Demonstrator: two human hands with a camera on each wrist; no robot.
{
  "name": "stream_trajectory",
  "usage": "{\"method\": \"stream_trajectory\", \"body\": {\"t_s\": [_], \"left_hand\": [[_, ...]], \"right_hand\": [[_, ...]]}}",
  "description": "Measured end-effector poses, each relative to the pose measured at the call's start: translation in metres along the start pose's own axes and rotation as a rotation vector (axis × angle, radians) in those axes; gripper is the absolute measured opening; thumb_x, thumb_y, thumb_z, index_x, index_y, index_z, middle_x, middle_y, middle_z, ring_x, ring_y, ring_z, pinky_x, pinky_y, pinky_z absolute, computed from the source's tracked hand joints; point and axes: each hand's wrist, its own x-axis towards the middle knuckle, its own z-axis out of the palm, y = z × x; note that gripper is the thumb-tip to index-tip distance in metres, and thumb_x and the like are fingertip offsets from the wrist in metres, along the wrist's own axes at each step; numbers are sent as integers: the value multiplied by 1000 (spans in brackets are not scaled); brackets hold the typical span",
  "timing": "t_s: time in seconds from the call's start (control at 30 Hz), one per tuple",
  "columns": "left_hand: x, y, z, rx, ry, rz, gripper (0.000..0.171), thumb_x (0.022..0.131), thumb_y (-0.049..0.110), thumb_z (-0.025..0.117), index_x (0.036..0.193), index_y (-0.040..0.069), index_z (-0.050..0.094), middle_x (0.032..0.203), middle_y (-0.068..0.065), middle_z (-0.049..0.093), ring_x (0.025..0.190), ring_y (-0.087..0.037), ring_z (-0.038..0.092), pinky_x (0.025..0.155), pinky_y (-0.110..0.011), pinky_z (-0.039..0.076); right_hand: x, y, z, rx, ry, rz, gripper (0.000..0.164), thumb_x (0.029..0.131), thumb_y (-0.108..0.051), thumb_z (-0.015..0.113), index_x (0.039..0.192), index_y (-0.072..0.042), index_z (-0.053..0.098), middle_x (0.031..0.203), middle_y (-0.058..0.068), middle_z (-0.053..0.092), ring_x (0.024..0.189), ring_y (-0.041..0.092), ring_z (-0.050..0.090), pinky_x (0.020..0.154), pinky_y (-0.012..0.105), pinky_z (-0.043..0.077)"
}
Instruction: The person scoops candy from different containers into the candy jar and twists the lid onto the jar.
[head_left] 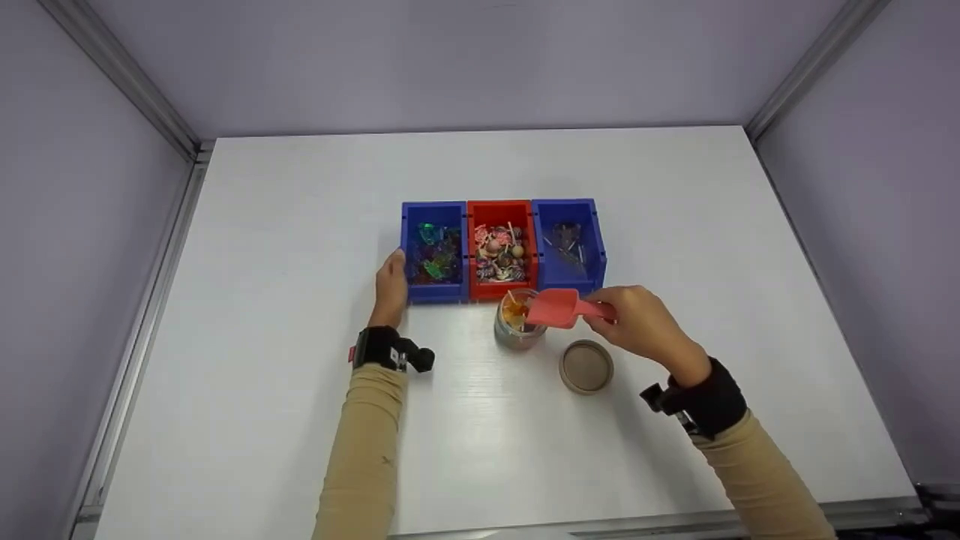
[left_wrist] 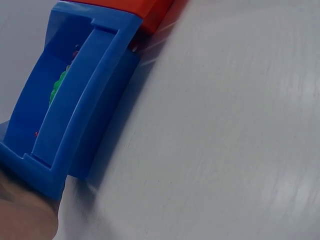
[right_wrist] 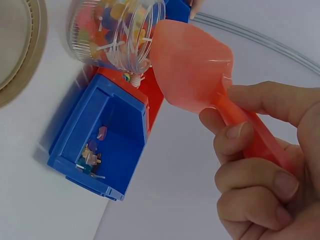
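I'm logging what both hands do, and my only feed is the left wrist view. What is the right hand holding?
Observer: The right hand grips a pink scoop.

Operator: Thanks. Where is the scoop's broad end?

Observer: At the mouth of a clear jar; whether it touches the rim, I cannot tell.

Operator: Is there a lid on that jar?

Observer: No, the jar is open; a round brown lid lies on the table, to the jar's right and a little nearer the person.
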Motion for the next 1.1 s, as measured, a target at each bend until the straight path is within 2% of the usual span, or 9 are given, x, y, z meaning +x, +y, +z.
{"method": "stream_trajectory", "body": {"t_s": [0.3,0.5,0.83,1.1], "left_hand": [[0,-2,0,6,-14,13,55,107,36,25,153,5,24,161,-12,24,152,-26,20,126,-37,18],[1,-1,-1,4,-17,-11,58,106,40,25,153,7,24,162,-11,24,152,-25,19,126,-36,18],[1,0,0,-8,-5,0,57,106,40,26,153,6,25,161,-11,25,152,-26,21,126,-36,19],[1,1,0,1,-11,-26,55,107,37,26,153,7,24,162,-11,24,152,-25,19,127,-36,17]], "right_hand": [[-3,1,5,21,-5,-11,20,84,-7,70,100,5,71,66,9,60,58,11,40,52,19,32],[-8,6,2,22,17,4,17,85,-6,69,98,5,71,67,8,60,58,11,41,54,20,31],[-10,12,-7,28,55,42,9,86,-4,63,84,5,67,60,3,46,55,10,35,52,19,26],[2,18,-9,73,104,93,11,81,2,58,81,9,66,60,5,48,54,11,35,51,20,25]]}}
